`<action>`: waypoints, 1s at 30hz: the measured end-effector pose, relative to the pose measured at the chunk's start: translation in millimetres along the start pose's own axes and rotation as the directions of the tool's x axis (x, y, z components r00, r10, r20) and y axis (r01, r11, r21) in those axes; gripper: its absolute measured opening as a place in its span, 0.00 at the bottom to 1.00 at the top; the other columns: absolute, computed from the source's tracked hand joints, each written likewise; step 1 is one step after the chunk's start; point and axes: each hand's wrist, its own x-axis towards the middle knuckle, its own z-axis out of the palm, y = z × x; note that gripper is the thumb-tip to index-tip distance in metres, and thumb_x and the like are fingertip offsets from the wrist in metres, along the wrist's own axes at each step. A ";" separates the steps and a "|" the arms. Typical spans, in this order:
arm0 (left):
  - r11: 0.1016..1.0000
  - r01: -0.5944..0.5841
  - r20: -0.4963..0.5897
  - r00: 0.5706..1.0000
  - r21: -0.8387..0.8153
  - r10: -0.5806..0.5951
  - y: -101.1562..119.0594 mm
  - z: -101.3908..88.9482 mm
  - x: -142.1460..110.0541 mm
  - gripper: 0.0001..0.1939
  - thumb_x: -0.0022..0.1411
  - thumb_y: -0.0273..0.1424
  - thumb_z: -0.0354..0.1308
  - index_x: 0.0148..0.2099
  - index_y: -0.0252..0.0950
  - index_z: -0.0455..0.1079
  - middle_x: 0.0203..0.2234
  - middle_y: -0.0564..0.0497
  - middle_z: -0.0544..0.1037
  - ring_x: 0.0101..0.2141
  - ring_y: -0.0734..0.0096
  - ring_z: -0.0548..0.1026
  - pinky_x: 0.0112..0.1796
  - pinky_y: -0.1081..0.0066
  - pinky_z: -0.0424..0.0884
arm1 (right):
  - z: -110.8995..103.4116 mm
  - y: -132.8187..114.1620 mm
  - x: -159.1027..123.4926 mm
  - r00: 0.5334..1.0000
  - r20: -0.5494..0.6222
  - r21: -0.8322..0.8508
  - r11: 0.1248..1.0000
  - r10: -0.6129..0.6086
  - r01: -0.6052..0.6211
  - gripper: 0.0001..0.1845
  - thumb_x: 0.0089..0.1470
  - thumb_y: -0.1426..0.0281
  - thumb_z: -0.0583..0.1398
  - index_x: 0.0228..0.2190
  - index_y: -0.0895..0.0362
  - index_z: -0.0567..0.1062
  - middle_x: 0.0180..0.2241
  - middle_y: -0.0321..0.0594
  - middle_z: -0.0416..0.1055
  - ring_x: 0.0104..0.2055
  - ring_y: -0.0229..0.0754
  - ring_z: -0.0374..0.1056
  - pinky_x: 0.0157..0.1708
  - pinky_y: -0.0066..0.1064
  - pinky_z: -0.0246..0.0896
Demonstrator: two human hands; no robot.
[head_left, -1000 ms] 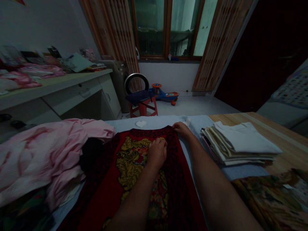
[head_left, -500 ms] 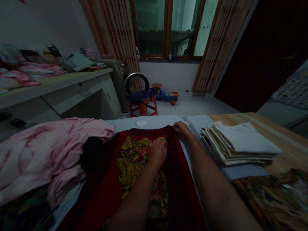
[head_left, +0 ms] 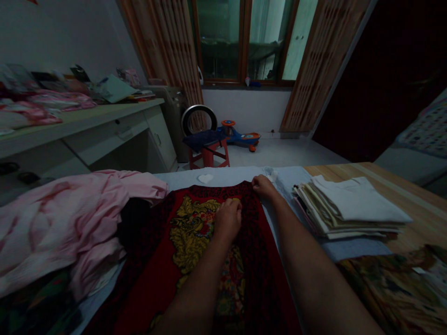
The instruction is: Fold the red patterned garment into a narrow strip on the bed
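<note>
A red garment (head_left: 146, 284) with a gold leaf print and dark patterned borders lies spread out in front of me, its far edge towards the back of the table. My right hand (head_left: 262, 187) is closed on its far right corner, with the fingertips pinched over the edge. Closer in, my left hand (head_left: 228, 221) rests on the printed part with curled fingers that grip the cloth; its fingertips are partly hidden. My left forearm crosses over the middle of the garment.
A pink crumpled cloth (head_left: 66, 218) and a black piece (head_left: 133, 221) lie at left. To the right are a stack of folded clothes (head_left: 363, 204) and a brown patterned garment (head_left: 394, 288). Beyond the table are a red stool (head_left: 209, 156) and a ride-on toy (head_left: 240, 137).
Both hands stay at nearly the same places on the red garment. The view has shifted very slightly.
</note>
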 end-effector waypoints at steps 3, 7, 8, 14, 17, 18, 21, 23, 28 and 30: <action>0.995 0.077 -0.057 0.995 -0.058 -0.081 -2.4 -2.0 1.7 0.06 0.64 0.24 0.52 0.39 0.39 0.68 0.38 0.49 0.74 0.40 0.66 0.72 0.43 0.69 0.65 | -1.5 -1.8 -0.5 0.995 -0.095 0.047 0.999 0.027 -0.023 0.11 0.45 0.78 0.56 0.31 0.58 0.74 0.35 0.40 0.68 0.38 0.41 0.63 0.40 0.28 0.56; 0.980 0.165 -0.113 0.978 -0.108 -0.177 -6.2 -6.2 3.1 0.07 0.64 0.25 0.50 0.40 0.39 0.68 0.38 0.49 0.74 0.41 0.66 0.73 0.42 0.70 0.65 | -0.3 -8.5 -1.5 0.986 -0.139 0.047 0.995 0.096 -0.090 0.11 0.47 0.77 0.55 0.33 0.57 0.74 0.36 0.42 0.69 0.39 0.42 0.63 0.41 0.29 0.56; 0.978 0.175 -0.119 0.975 -0.112 -0.188 -7.8 -7.2 3.5 0.07 0.64 0.25 0.50 0.40 0.39 0.68 0.38 0.48 0.74 0.41 0.66 0.73 0.43 0.70 0.66 | 0.8 -10.7 -2.1 0.985 -0.127 0.033 0.993 0.114 -0.111 0.11 0.48 0.77 0.55 0.33 0.57 0.74 0.36 0.42 0.70 0.39 0.42 0.63 0.41 0.30 0.56; 0.960 0.235 -0.005 0.971 -0.153 -0.238 -26.0 -15.1 8.3 0.12 0.53 0.23 0.56 0.42 0.37 0.69 0.37 0.48 0.75 0.39 0.66 0.73 0.41 0.71 0.66 | 0.6 -25.2 -6.6 0.981 -0.085 -0.043 0.983 0.175 -0.179 0.14 0.50 0.78 0.55 0.38 0.57 0.74 0.39 0.45 0.73 0.40 0.43 0.65 0.38 0.30 0.55; 0.956 0.250 0.106 0.966 -0.153 -0.235 -34.0 -21.3 9.7 0.11 0.50 0.23 0.57 0.39 0.38 0.70 0.32 0.51 0.75 0.35 0.67 0.73 0.35 0.72 0.64 | -6.1 -34.6 -8.1 0.983 -0.082 -0.113 0.978 0.166 -0.175 0.14 0.50 0.76 0.55 0.40 0.57 0.73 0.41 0.44 0.73 0.41 0.43 0.66 0.37 0.29 0.55; 0.959 0.248 0.131 0.964 -0.140 -0.230 -35.3 -23.0 9.7 0.11 0.50 0.23 0.57 0.38 0.38 0.71 0.30 0.52 0.75 0.34 0.68 0.73 0.34 0.72 0.64 | -8.1 -37.8 -8.6 0.986 -0.070 -0.128 0.979 0.149 -0.157 0.13 0.51 0.75 0.55 0.39 0.56 0.73 0.41 0.44 0.73 0.41 0.43 0.66 0.37 0.29 0.54; 0.968 0.236 0.143 0.964 -0.082 -0.223 -35.7 -26.0 9.3 0.08 0.50 0.23 0.57 0.34 0.39 0.70 0.29 0.52 0.76 0.34 0.67 0.73 0.34 0.72 0.63 | -10.0 -46.1 -9.9 0.996 0.019 -0.144 0.986 0.088 -0.084 0.10 0.51 0.73 0.55 0.36 0.56 0.74 0.38 0.42 0.74 0.40 0.42 0.66 0.37 0.29 0.54; 0.972 0.229 0.101 0.969 -0.046 -0.224 -34.6 -26.2 9.3 0.04 0.53 0.24 0.57 0.32 0.39 0.69 0.30 0.51 0.76 0.35 0.66 0.73 0.35 0.71 0.63 | -8.2 -49.5 -10.8 0.996 0.064 -0.166 0.985 0.068 -0.057 0.10 0.52 0.73 0.55 0.36 0.56 0.74 0.39 0.43 0.74 0.41 0.43 0.67 0.38 0.29 0.55; 0.971 0.215 -0.038 0.975 -0.101 -0.220 -33.7 -26.2 11.6 0.02 0.59 0.26 0.55 0.34 0.38 0.68 0.31 0.51 0.75 0.33 0.69 0.73 0.35 0.72 0.63 | -1.7 -52.4 -13.2 0.996 0.042 -0.242 0.968 0.085 -0.072 0.12 0.57 0.72 0.53 0.40 0.58 0.75 0.43 0.48 0.72 0.46 0.46 0.65 0.44 0.31 0.56; 0.959 0.220 -0.031 0.973 -0.176 -0.229 -34.7 -26.4 12.5 0.02 0.59 0.26 0.56 0.35 0.37 0.68 0.31 0.51 0.75 0.33 0.70 0.73 0.34 0.73 0.63 | 0.2 -52.8 -15.4 0.996 0.035 -0.255 0.964 0.084 -0.072 0.13 0.58 0.72 0.52 0.41 0.58 0.74 0.43 0.49 0.72 0.47 0.47 0.65 0.45 0.32 0.56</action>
